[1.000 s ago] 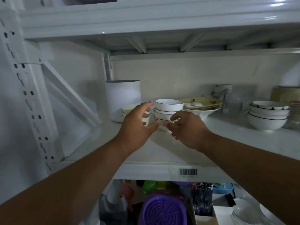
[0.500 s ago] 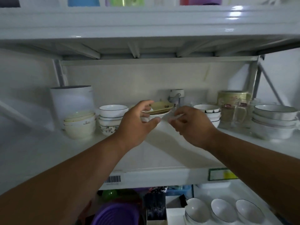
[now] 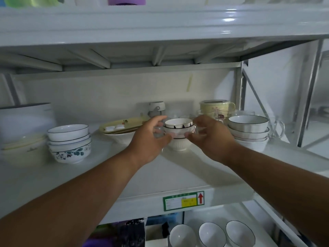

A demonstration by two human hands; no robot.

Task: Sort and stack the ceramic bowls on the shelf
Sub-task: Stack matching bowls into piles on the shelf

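A small stack of bowls (image 3: 178,130) stands mid-shelf: a white bowl with black marks at its rim on top, a ribbed white bowl (image 3: 178,146) at the bottom. My left hand (image 3: 151,139) cups the stack's left side, thumb on the front. My right hand (image 3: 211,138) cups its right side, thumb against the front too. Both hands' fingers curl round the stack. To the left sits a stack with a floral bowl (image 3: 69,139) at its base. A stack of larger dark-rimmed bowls (image 3: 248,129) sits to the right.
A yellow tray (image 3: 122,125) lies on a wide white bowl left of my hands. A cream bowl (image 3: 23,150) and a white canister (image 3: 26,118) are far left. Glass mugs (image 3: 276,127) and a cream lidded pot (image 3: 216,107) crowd the back right. Three bowls (image 3: 211,232) sit on the shelf below.
My view and both hands have shifted right, from the floral-bowl stack past the yellow tray to the small middle stack, which my hands now enclose.
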